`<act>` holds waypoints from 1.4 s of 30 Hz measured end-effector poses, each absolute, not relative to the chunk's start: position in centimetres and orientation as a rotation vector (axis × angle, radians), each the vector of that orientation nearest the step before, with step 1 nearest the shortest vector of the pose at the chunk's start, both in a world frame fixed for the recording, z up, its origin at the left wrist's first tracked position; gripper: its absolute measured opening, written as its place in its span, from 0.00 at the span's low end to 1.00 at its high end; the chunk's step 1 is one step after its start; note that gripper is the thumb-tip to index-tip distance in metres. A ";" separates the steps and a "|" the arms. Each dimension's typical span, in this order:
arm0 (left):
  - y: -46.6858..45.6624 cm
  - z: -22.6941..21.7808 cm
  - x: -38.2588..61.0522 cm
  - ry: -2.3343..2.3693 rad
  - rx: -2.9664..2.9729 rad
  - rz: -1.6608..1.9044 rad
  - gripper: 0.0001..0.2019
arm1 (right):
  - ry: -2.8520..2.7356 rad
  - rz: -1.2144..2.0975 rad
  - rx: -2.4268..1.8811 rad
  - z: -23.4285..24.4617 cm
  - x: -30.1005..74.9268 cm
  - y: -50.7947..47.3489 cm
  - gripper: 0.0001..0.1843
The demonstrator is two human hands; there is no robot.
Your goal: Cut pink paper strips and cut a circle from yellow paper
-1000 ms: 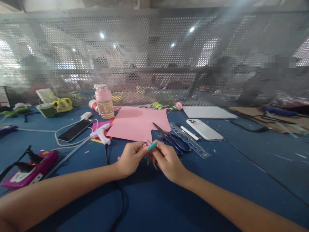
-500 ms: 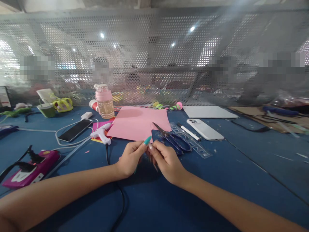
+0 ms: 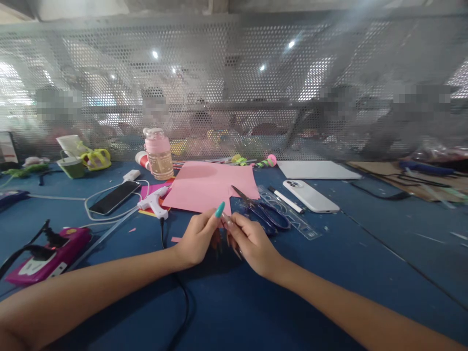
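Forearms (image 3: 117,278) slant inward, left hand (image 3: 195,239) and right hand (image 3: 256,243) meeting at the fingertips (image 3: 220,208), fingers (image 3: 250,224) curled

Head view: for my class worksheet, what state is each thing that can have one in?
Left hand, right hand: fingertips together, grip contents unclear
Scissors: lying down, blades apparently closed
Pink sheet: flat, cut into
Marker: capped
Black phone: screen dark
White phone: back up
Bottle: upright, lidded
Glue gun: lying on its side
Power strip: plugs inserted

Pink ppr (image 3: 204,187) lies flat, front-R corner notched.
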State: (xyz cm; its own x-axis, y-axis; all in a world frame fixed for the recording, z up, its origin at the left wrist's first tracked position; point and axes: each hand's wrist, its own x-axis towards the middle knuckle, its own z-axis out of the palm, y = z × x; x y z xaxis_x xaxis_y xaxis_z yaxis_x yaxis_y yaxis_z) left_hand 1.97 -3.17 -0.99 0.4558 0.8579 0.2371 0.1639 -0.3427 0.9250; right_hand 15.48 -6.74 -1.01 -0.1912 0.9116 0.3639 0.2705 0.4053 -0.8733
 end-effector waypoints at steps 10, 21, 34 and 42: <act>-3.3 -0.8 2.0 1.053 2.148 1.072 0.15 | -1.580 0.944 -1.046 -1.5 14.9 -6.8 0.19; -3.3 -0.9 2.1 0.999 1.891 1.033 0.15 | -1.630 0.848 -1.052 -1.6 15.0 -6.7 0.18; -3.3 -1.0 2.0 0.863 1.747 1.042 0.18 | -1.645 0.733 -1.070 -1.5 15.4 -6.4 0.18; -3.3 -1.0 2.0 0.989 1.884 1.004 0.15 | -1.632 0.682 -1.081 -1.4 15.5 -6.6 0.16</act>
